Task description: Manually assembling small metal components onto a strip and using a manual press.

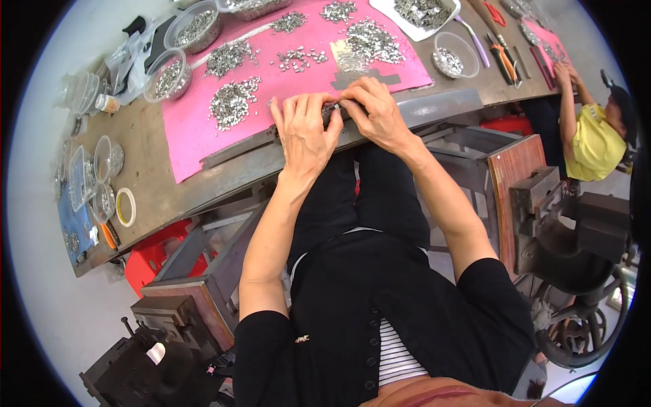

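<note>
Both my hands meet at the front edge of a pink mat (182, 139), over a long dark metal bar (237, 146). My left hand (304, 130) is closed, with thumb and forefinger around something small and dark that I cannot make out. Close beside it, my right hand (377, 114) has its fingertips pressed together at the same spot; what they grip is hidden. Just beyond the hands lie grey strips (366, 79) and a bunch of thin wire-like pieces (352, 62). Loose heaps of small silvery metal parts (234, 103) are spread over the mat.
Clear tubs of metal parts (169, 78) stand at the left, near a tape roll (126, 207). On the right are a white tray (415, 30), a round tub (456, 55) and orange-handled pliers (503, 62). Heavy machines flank me. A person in yellow (597, 146) works at far right.
</note>
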`<action>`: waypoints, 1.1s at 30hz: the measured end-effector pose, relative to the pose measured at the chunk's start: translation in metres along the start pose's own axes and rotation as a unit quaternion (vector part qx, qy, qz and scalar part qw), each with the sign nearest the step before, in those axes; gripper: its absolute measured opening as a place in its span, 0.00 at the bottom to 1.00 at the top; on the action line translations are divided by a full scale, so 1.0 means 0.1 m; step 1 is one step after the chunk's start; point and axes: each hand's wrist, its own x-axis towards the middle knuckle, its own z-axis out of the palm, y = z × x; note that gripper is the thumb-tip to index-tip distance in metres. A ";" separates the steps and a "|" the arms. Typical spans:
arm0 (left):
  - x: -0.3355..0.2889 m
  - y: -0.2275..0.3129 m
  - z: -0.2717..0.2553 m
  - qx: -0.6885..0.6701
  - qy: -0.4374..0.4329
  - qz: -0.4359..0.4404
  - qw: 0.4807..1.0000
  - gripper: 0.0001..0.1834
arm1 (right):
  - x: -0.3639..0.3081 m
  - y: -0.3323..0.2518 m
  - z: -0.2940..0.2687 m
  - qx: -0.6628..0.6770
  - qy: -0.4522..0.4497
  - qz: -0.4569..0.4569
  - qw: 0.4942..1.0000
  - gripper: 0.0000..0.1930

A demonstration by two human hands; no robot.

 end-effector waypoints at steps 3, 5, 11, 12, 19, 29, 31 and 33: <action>-0.02 -0.02 -0.02 -0.010 0.002 0.002 1.000 0.11 | -0.03 0.00 0.00 0.009 -0.005 0.008 1.000 0.06; -0.03 -0.02 -0.03 -0.007 0.003 0.002 1.000 0.11 | -0.05 0.04 0.01 0.027 -0.006 0.025 0.999 0.06; -0.01 -0.04 -0.03 0.015 0.000 0.018 1.000 0.08 | -0.04 0.04 0.02 0.049 -0.008 0.060 0.997 0.06; 0.01 -0.04 -0.03 0.020 -0.006 0.023 1.000 0.08 | -0.04 0.03 0.02 0.029 -0.009 0.050 0.998 0.06; 0.05 -0.04 -0.05 0.019 -0.016 0.027 0.999 0.07 | -0.04 0.04 0.08 0.010 0.000 0.044 0.999 0.06; -0.11 -0.31 -0.46 -0.024 0.061 -0.018 0.998 0.12 | -0.04 -0.03 0.13 -0.028 0.029 0.001 0.999 0.04; -0.23 -0.47 -0.67 -0.023 0.080 -0.040 0.996 0.12 | -0.05 0.00 0.12 -0.026 0.036 0.002 0.999 0.03; -0.42 -0.60 -0.89 -0.027 0.083 -0.095 0.992 0.14 | -0.06 0.06 0.10 0.001 0.035 0.022 0.999 0.04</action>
